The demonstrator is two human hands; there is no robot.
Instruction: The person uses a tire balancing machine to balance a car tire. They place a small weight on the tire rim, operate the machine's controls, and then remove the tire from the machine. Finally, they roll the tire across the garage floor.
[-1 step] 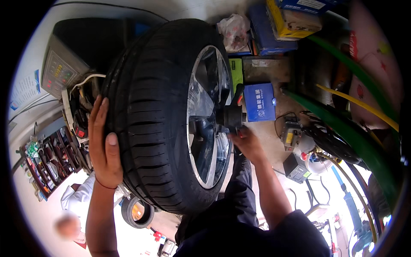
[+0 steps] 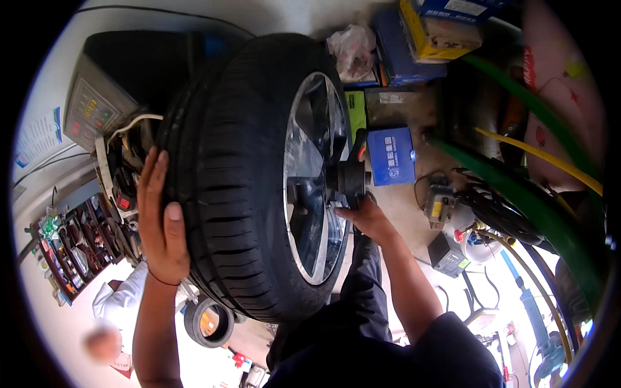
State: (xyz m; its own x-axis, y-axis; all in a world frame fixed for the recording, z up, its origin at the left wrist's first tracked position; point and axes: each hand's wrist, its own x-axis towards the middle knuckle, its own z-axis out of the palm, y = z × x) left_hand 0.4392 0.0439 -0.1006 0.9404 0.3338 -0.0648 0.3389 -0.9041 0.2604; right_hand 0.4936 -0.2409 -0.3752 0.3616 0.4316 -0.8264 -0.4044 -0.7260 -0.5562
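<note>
Touching grooved, round rubber tire (image 2: 226,174): left fingers (image 2: 153,187)

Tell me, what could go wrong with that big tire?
If the tire turned, the spokes might bump the right hand, close beside them at the black clamp. The left hand, against the tire, could get rubbed. If the clamp is loose, the tire might wobble; its tightness doesn't show.

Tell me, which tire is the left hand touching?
The big tire in the middle, with the silver rim inside: the left hand rests on its tread. The other tire, at lower left, looks smaller, and neither hand touches it.
</note>
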